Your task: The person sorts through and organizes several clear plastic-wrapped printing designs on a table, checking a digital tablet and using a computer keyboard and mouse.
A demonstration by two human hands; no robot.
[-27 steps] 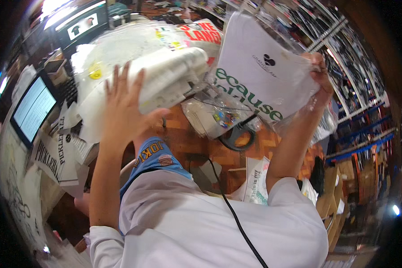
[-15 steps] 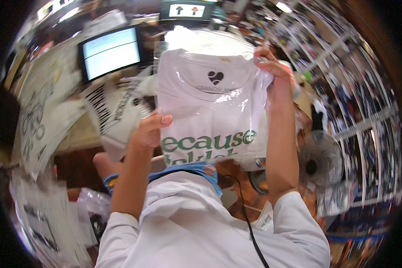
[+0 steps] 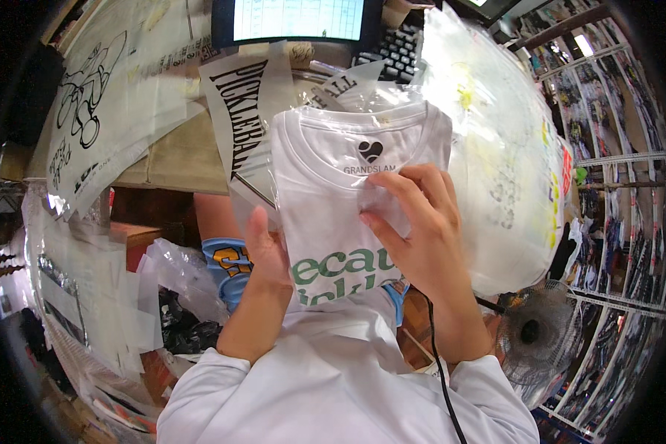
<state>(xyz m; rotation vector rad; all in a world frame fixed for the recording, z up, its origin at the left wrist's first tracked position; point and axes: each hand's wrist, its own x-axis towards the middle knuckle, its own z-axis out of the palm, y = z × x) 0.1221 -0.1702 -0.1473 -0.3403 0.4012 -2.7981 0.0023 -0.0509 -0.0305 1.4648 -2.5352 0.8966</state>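
A folded white T-shirt in a clear plastic bag is held up in front of me. It has a dark heart print inside the collar and large green lettering lower down. My left hand grips its left edge, thumb along the front and the other fingers hidden behind. Over the front of the bag lies my right hand, thumb and forefinger apart, their tips at the plastic just below the collar print. The right hand covers part of the green lettering.
Printed film sheets lie on the table beyond the shirt, with a keyboard and a lit screen behind. A bulky white plastic-wrapped bundle sits at right, near a fan. A black cable hangs by my right arm.
The bagged T-shirt has come down and closer to me. My right hand has left its upper right corner and moved onto its front. The view has also turned.
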